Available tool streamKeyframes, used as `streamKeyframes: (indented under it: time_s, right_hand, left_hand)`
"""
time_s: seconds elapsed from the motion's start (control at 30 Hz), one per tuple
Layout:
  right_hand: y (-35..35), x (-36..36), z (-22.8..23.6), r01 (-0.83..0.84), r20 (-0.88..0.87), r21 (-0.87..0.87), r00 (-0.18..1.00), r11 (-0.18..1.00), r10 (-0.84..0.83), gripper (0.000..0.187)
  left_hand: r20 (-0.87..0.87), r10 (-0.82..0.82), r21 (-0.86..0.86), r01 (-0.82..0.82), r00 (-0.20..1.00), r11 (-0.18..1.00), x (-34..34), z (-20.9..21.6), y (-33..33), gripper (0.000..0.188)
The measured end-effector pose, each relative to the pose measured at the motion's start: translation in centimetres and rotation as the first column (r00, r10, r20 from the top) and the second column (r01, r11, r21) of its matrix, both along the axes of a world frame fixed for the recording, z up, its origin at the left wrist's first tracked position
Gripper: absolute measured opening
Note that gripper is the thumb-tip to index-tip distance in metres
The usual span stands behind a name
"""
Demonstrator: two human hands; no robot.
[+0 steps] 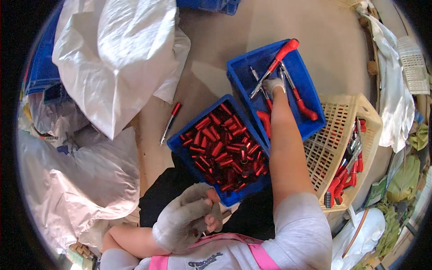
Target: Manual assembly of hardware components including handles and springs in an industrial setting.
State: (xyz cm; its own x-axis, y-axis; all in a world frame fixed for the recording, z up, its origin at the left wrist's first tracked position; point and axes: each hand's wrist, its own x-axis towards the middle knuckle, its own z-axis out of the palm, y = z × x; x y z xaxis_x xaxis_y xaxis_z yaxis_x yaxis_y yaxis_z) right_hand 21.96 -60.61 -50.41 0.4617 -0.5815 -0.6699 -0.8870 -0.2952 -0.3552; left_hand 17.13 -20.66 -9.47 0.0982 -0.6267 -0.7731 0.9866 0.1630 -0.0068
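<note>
My right hand (274,84), in a pale glove, reaches into the upper blue bin (310,96), among silver rods with red handles. It touches or overlaps the rods, and its fingers are too hidden to show a grip. One red-handled rod (284,50) lies across the bin's far rim; another, with a curved red handle (307,110), rests along the right side. My left hand (191,218), in a greyish glove with bare fingertips, is curled in front of my chest. What it holds, if anything, is hidden. Just beyond it stands a blue bin (173,145) full of shiny red tubes (220,150).
A single red-and-silver rod (170,123) lies on the floor left of the tube bin. At the right, a cream perforated crate (324,153) holds more red-handled rods (346,175). Large white sacks (117,58) crowd the left side. Further sacks and green cloth (400,180) line the right edge.
</note>
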Motion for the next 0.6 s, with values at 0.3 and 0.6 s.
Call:
streamKeyframes:
  time_s: [0.3, 0.6]
  right_hand:
    - [2.4, -0.3, -0.9, 0.429, 0.323, 0.448, 0.740, 0.784, -0.590, 0.021]
    - [3.3, -6.1, 18.6, 0.105, 0.592, 0.581, 0.626, 0.807, -0.507, 0.023]
  left_hand:
    - [0.011, -0.038, 0.032, 0.038, 0.999, 0.999, -1.0, 0.2, -0.7, 0.013]
    - [0.079, -0.010, -0.054, 0.014, 0.997, 0.998, -2.3, 1.1, -1.5, 0.019]
